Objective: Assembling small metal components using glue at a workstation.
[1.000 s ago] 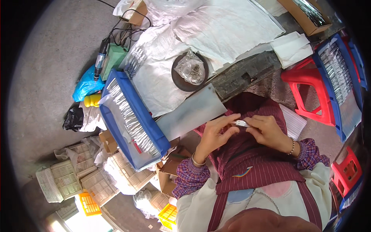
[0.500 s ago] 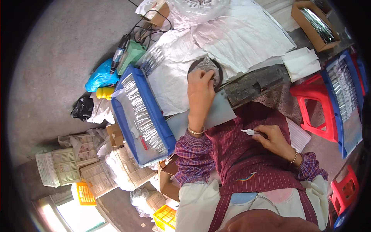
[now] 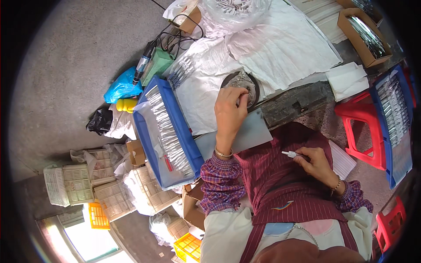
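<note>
My left hand (image 3: 230, 107) reaches over a dark round dish (image 3: 255, 83) of small greyish pieces at the table's front edge. Its thumb and fingers are pinched together, and I cannot make out what is between them. In front of the maroon striped apron (image 3: 272, 175), my right hand (image 3: 313, 163) grips a small white plastic part (image 3: 289, 154) between thumb and fingers, its narrow end pointing left. A flat grey sheet (image 3: 258, 129) lies below my left wrist. Left of that hand stands a blue tray (image 3: 191, 151) with a long row of slim silvery pieces.
White cloth (image 3: 280, 48) covers the table, with a plastic bag (image 3: 210, 26) of white parts at its far side. A power screwdriver (image 3: 142, 63) leans by a green block (image 3: 160, 63). At right are a cardboard box (image 3: 346, 33), red stool (image 3: 357, 109) and another blue tray (image 3: 386, 153).
My left hand's fingers have drawn closer together and back toward the dish's near edge. My right hand still holds the white part. The whole view has shifted slightly.
</note>
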A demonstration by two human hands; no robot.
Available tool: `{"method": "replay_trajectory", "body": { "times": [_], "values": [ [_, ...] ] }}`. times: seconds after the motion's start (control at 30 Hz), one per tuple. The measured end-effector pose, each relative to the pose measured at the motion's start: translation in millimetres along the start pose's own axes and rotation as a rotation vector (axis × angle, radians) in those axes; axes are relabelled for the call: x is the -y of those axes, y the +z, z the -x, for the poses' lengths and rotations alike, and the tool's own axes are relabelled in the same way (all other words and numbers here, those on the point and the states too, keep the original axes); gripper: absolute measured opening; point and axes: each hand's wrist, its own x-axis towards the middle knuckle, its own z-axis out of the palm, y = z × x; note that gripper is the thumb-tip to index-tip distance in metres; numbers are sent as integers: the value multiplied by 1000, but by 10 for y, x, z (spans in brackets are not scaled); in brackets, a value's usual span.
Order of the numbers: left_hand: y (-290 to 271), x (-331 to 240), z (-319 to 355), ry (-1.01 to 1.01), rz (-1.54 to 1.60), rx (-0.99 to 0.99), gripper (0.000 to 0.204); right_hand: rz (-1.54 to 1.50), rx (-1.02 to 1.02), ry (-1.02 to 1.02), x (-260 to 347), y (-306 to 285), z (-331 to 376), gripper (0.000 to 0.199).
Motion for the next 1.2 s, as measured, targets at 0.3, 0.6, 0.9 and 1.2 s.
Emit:
{"method": "replay_trajectory", "body": {
  "times": [0.3, 0.6, 0.9, 1.2],
  "values": [
    [-96, -158, 5, -129, 325, -101, 11, -28, -98, 28, -168, 37, -1, 18],
    [-10, -766, 708, -442, 890, 349, 12, -156, -176, 50, -47, -40, -64, 19],
    [235, -931, 935, -348, 814, 268, 16, -156, -164, 24, 8, -27, -60, 22],
    [258, -973, 955, -346, 727, 266, 17, -155, -128, 70, 87, -55, -42, 21]
  ]
}}
